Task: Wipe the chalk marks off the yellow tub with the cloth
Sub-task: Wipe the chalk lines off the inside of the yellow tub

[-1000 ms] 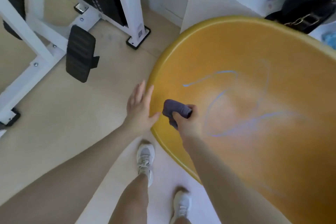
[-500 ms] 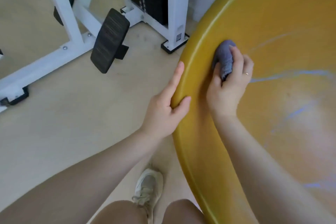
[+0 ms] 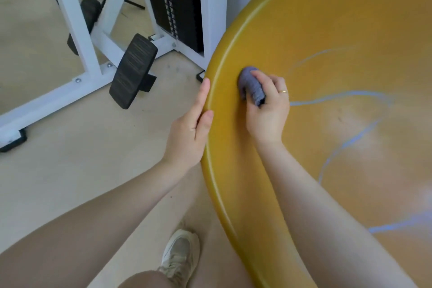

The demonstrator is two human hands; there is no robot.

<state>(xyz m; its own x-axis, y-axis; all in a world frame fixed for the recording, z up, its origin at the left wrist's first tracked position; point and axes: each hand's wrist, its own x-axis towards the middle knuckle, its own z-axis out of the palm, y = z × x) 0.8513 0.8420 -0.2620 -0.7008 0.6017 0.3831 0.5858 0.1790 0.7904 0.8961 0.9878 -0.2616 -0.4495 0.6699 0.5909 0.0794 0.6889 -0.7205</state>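
The big yellow tub fills the right side of the view, its rim curving from top right down to the bottom. Blue chalk lines cross its inner surface to the right of my hands. My right hand is shut on a bunched grey-purple cloth, which is pressed against the inner wall just inside the rim. My left hand grips the tub's rim from outside, with the thumb on the rim's top.
A white weight machine with a black stack and a black foot pad stands on the beige floor, left of the tub. My left shoe is on the floor below the rim.
My right hand with the cloth has gone from the lower inner wall up to a spot near the rim. My left hand has closed on the rim. The camera has moved in closer.
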